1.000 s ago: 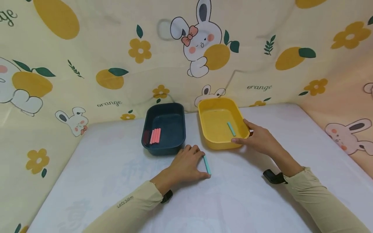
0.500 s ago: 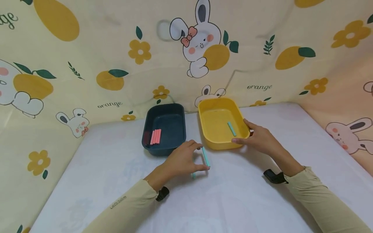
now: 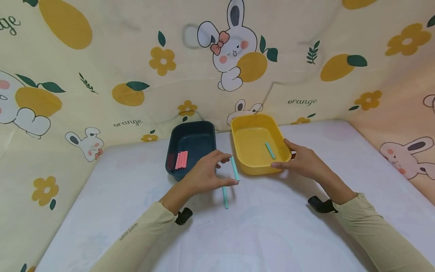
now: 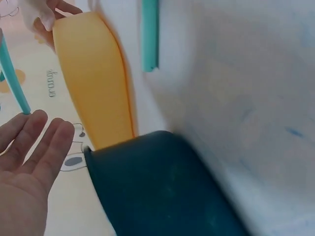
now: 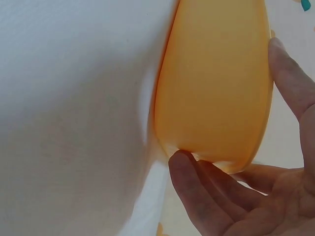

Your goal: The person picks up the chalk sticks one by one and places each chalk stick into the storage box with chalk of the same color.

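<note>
My left hand [image 3: 206,172] pinches a turquoise chalk stick [image 3: 235,169] by its two ends, between thumb and fingertips. It is raised above the table, between the two containers. Below it a second turquoise chalk stick [image 3: 225,197] lies on the table, its upper end hidden by the thumb. My right hand [image 3: 306,162] grips the near right corner of the yellow container [image 3: 259,170], thumb at the rim and fingers against the outer wall [image 5: 216,98]. One turquoise chalk stick [image 3: 270,150] lies inside that container.
Left of the yellow container stands a dark blue container [image 3: 198,141], partly covered by my left hand. Several pink chalk sticks [image 3: 181,160] lie side by side at its left. A white cloth [image 3: 272,226] covers the table. Behind hangs a printed curtain [image 3: 204,83].
My left hand has lifted the turquoise chalk stick off the table and moved it up and slightly left, uncovering another one beneath. The right hand and both containers have stayed put.
</note>
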`<state>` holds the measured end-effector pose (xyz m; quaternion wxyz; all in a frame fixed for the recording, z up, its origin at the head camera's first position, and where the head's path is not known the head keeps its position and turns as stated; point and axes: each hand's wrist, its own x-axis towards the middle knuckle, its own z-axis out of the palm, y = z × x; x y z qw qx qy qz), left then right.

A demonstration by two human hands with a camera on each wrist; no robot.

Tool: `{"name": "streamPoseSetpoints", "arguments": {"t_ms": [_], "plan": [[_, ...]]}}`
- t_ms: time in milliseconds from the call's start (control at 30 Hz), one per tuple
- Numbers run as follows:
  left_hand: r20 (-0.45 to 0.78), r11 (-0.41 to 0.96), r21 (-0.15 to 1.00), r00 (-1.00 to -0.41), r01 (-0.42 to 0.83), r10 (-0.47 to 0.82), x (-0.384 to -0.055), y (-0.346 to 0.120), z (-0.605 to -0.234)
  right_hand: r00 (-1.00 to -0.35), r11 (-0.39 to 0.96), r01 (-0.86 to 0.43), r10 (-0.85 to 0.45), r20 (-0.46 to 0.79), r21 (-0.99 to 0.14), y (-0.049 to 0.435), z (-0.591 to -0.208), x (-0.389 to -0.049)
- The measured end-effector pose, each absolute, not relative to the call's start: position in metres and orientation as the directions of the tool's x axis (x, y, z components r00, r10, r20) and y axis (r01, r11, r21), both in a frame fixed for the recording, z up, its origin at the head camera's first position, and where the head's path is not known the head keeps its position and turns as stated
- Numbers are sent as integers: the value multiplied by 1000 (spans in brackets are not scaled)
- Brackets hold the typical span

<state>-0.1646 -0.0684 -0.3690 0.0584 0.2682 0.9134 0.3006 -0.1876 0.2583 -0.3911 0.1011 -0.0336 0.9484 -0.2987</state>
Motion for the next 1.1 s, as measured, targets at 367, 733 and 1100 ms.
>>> {"name": "streamPoseSetpoints", "arguments": {"t_ms": [367, 733, 1100], "plan": [[116, 621, 627, -845, 470, 522, -182, -76, -379, -976, 825, 3, -121, -182, -566, 257, -391, -188], [82, 611, 671, -861, 420, 501, -205, -69, -383, -975, 825, 15, -114, -192, -565, 259, -391, -187], [56, 547, 757, -869, 357, 491, -227, -67, -383, -973, 829, 17, -114, -199, -560, 257, -389, -187]]}}
